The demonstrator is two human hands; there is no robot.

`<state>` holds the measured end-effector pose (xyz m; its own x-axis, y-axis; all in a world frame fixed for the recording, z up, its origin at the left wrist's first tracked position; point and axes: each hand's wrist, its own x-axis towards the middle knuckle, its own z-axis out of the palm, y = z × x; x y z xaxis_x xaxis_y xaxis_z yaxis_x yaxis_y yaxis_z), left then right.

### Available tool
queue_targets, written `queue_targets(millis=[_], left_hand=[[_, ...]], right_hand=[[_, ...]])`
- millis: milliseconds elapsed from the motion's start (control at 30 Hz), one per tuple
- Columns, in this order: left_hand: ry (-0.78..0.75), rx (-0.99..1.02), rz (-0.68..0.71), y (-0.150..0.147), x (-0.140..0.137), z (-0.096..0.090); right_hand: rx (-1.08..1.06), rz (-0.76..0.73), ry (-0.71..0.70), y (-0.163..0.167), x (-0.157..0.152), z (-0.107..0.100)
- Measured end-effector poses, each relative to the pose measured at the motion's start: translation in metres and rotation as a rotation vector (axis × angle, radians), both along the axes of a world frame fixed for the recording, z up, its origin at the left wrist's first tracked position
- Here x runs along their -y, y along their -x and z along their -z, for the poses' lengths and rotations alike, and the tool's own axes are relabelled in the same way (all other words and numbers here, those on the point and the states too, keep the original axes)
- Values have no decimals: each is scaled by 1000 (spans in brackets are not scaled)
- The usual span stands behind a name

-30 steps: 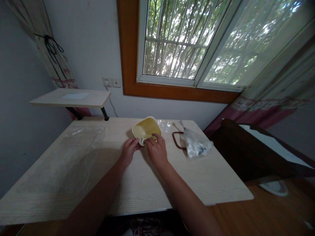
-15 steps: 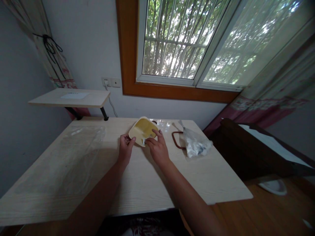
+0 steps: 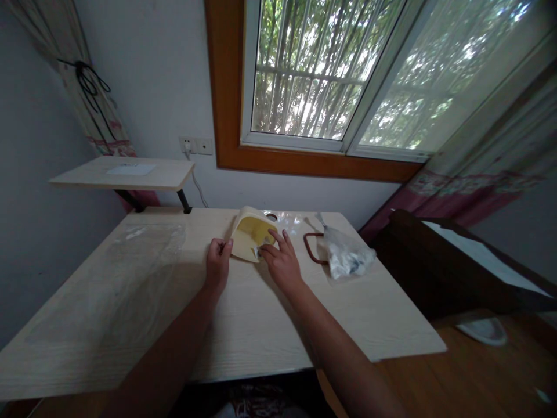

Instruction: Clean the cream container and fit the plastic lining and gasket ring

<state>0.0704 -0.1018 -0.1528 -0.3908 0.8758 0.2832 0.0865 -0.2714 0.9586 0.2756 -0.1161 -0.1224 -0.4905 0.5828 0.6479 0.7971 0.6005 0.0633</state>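
Note:
A pale yellow box [image 3: 250, 232], open at the top and rounded at the corners, is tilted toward me above the back middle of the desk. My left hand [image 3: 218, 267] pinches its rim at the left front. Over its right front side lies my right hand [image 3: 282, 264], with some fingers reaching inside and others at the near edge. A small white piece [image 3: 256, 252] shows at those fingertips. Whether it is loose or stuck to the box I cannot tell.
Right of the box, a clear plastic bag [image 3: 350, 255] of parts lies by a brown handle-like loop [image 3: 310, 248]. Flat clear plastic [image 3: 148, 261] covers the desk's left part. A raised shelf [image 3: 165, 174] stands at back left. A dark piece of furniture [image 3: 418, 255] is beyond the right edge.
The box has tipped and turned, so its left wall shows more. My left hand has shifted slightly left and down with its rim; my right hand has moved slightly right.

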Motion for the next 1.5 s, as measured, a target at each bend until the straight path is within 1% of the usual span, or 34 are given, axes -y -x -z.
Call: queue_targets(millis=[167, 333, 400, 633, 767, 900, 1000, 1167, 1333, 1500], left_hand=[[23, 18, 74, 0, -2, 4], [16, 35, 121, -2, 0, 2], [10, 48, 137, -4, 2, 0], [26, 32, 152, -8, 8, -3], [27, 20, 148, -8, 8, -3], [26, 22, 175, -9, 8, -3], [30, 31, 186, -9, 9, -2], [32, 29, 194, -10, 9, -2], [36, 48, 205, -11, 9, -1], [56, 47, 200, -12, 10, -1]], right_hand=[[12, 63, 12, 2, 1, 2], [49, 222, 93, 9, 12, -2], [58, 255, 115, 11, 16, -5], [43, 281, 187, 12, 23, -15], [85, 297, 246, 18, 24, -17], [135, 334, 366, 28, 27, -18], [97, 350, 469, 34, 30, -17], [-57, 309, 534, 41, 33, -12], [-166, 187, 554, 46, 34, -9], [-242, 56, 576, 52, 35, -11]])
